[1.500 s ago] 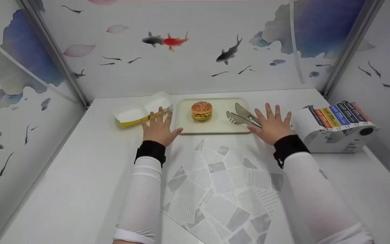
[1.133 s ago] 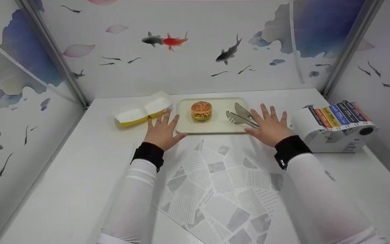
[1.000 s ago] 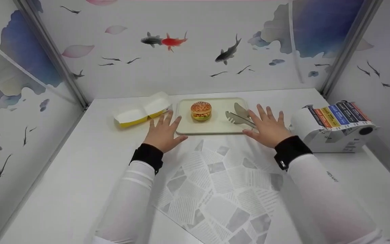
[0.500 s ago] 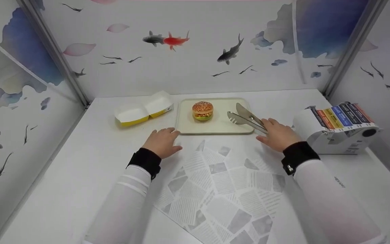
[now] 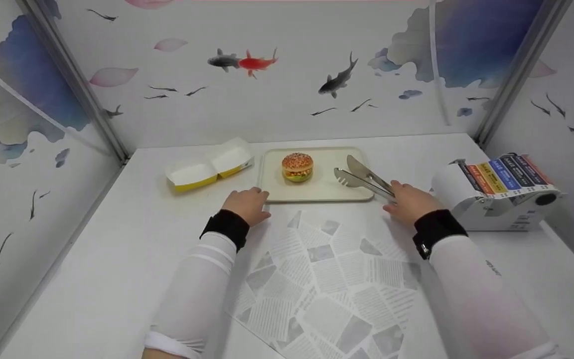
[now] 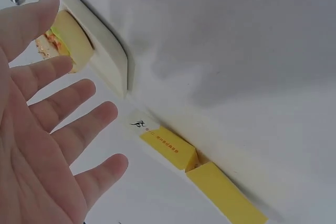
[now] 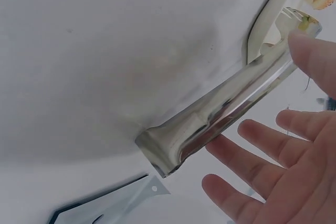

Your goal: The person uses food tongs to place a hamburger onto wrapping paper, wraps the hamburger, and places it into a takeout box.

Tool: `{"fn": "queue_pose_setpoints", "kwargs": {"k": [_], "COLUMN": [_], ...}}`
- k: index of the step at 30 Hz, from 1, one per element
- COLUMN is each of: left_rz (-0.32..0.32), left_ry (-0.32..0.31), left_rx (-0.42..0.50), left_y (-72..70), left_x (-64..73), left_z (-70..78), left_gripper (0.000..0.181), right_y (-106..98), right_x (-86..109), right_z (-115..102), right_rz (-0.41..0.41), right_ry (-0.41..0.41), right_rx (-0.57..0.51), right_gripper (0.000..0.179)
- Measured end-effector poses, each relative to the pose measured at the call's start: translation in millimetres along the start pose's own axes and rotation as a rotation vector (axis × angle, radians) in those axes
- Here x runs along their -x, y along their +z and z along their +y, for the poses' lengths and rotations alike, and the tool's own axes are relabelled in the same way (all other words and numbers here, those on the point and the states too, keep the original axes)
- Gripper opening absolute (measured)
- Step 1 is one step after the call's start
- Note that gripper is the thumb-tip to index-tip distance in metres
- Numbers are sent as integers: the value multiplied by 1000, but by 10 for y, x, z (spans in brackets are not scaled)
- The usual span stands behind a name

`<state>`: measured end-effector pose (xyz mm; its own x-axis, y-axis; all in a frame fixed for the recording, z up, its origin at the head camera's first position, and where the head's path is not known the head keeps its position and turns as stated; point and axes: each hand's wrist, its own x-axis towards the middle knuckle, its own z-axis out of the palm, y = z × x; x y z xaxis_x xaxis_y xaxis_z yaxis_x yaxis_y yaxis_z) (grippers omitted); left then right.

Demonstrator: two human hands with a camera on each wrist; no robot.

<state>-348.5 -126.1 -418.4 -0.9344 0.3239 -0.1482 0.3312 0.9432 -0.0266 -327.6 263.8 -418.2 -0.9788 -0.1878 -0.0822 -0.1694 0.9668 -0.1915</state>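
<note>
In the head view my right hand (image 5: 413, 203) is at the handle end of metal serving tongs (image 5: 366, 183), whose tips lie on a cream tray (image 5: 317, 193). The right wrist view has the tongs (image 7: 210, 114) passing between my spread thumb and fingers, a fingertip right at their edge. Toward the tray's front left corner, my left hand (image 5: 247, 205) holds nothing. Its fingers look spread and loosely extended in the left wrist view. A sesame-bun burger (image 5: 297, 167) sits on the tray. Left of it stands an unfolded yellow and white burger box (image 5: 210, 167).
Newspaper-print paper (image 5: 327, 289) lies on the white table (image 5: 102, 259) between my forearms. To the right stands a white dispenser (image 5: 496, 199) with coloured labels on top. Walls (image 5: 287, 114) painted with fish close off the back and sides.
Both hands, earlier spread flat over the box and tray area, have drawn back toward me with fingers bent more downward. The right hand has come to the tongs' handle end.
</note>
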Motion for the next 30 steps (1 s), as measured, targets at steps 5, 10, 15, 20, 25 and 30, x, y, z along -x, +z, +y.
{"fn": "queue_pose_setpoints", "kwargs": {"k": [5, 10, 15, 20, 25, 30], "left_rz": [-20, -15, -16, -50, -67, -68], "left_ry": [-35, -68, -62, -21, 1, 13], "left_rx": [31, 119, 127, 132, 125, 121], "left_y": [68, 123, 143, 142, 191, 195], "left_x": [-73, -66, -63, -82, -114, -87], "left_z": [65, 159, 208, 233, 234, 245], "left_gripper": [59, 43, 38, 47, 50, 51], "right_y": [88, 111, 92, 74, 45, -51], "right_x": [-57, -82, -90, -102, -137, -150], "right_z": [14, 17, 22, 82, 144, 160], "right_rz": [18, 12, 8, -3, 2, 49], "right_ry": [-33, -39, -34, -48, -29, -31], "right_rx": [18, 16, 3, -20, -83, -143], "right_gripper": [56, 37, 36, 24, 31, 33]}}
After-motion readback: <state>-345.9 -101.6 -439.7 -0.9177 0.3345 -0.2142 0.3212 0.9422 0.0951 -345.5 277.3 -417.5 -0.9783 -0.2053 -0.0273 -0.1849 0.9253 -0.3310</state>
